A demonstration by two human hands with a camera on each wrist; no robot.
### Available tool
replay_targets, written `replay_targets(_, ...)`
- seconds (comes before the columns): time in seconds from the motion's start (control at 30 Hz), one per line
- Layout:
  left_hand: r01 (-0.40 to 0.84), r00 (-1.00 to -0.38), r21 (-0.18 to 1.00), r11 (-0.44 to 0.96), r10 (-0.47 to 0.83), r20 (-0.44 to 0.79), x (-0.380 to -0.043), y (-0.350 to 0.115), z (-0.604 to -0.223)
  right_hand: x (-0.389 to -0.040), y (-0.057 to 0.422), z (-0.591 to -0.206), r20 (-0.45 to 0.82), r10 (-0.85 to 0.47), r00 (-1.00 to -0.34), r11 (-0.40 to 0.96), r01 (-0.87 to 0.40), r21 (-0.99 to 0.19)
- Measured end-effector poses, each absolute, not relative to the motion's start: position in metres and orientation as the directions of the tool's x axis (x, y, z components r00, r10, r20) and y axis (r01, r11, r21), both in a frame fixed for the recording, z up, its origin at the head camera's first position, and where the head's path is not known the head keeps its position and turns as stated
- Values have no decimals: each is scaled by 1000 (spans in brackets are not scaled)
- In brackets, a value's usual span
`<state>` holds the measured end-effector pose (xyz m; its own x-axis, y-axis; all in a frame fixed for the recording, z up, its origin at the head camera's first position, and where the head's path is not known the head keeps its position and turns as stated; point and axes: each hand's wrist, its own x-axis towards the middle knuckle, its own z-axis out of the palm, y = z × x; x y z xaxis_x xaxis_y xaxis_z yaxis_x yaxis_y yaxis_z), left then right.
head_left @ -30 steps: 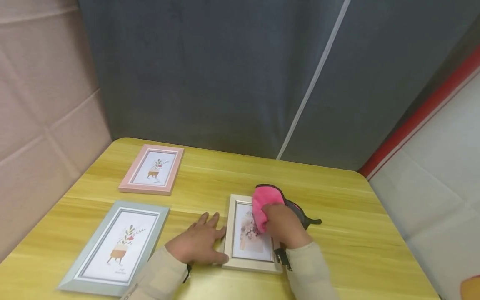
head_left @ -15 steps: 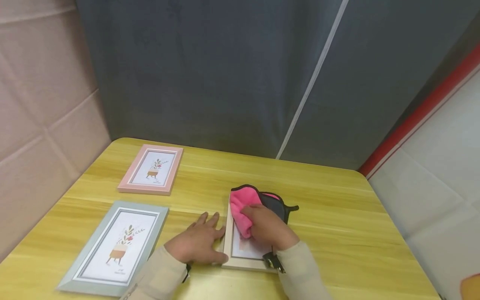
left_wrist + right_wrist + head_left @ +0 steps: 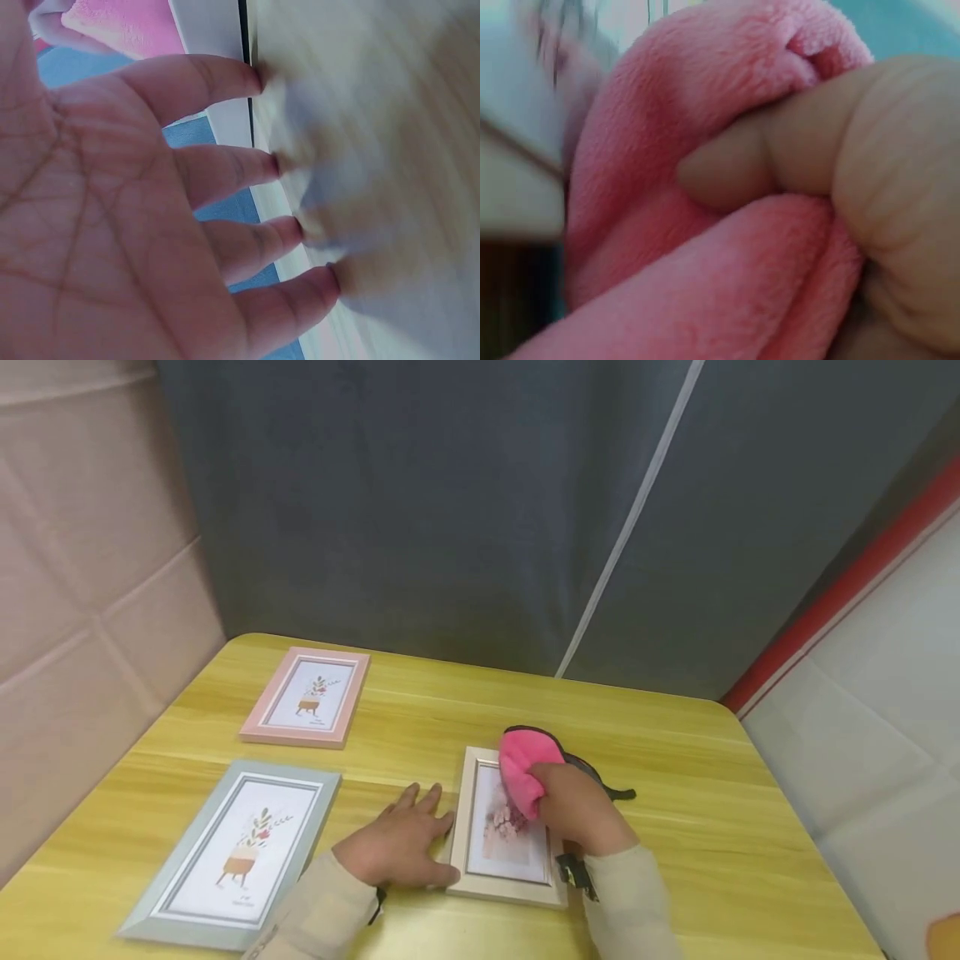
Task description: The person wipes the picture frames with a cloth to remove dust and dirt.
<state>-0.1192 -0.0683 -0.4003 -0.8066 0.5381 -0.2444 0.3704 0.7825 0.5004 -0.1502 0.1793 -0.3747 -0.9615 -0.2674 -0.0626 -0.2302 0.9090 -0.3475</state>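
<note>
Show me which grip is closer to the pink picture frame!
Left. The left grip is to the right of the pink picture frame and nearer the camera; the right grip is farther right, holding the pink cloth on the cream frame.

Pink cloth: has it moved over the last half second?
Yes: in the head view, the pink cloth has shifted rightward across the cream frame, which lies where it was, uncovering its upper left corner.
</note>
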Motion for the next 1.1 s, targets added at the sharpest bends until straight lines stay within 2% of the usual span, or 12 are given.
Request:
replay_targets(0.2, 375, -802, 494, 784, 542, -251, -119, -67, -399, -151, 190, -373, -117, -173, -978, 954, -137, -265)
replay_targets(0.53, 377, -797, 488, 787, 544, -261, -119, -68, -398, -152, 167, -381, -143, -210, -967, 969, -186, -165)
replay_targets(0.9, 369, -795, 502, 783, 545, -267, -119, -69, -400, -154, 150, -391, -22, -388, -921, 897, -372, -240)
replay_targets(1.1, 366, -795, 504, 782, 545, -268, -119, -68, -400, -155, 151, -394, -21, -442, -897, 853, -413, -318)
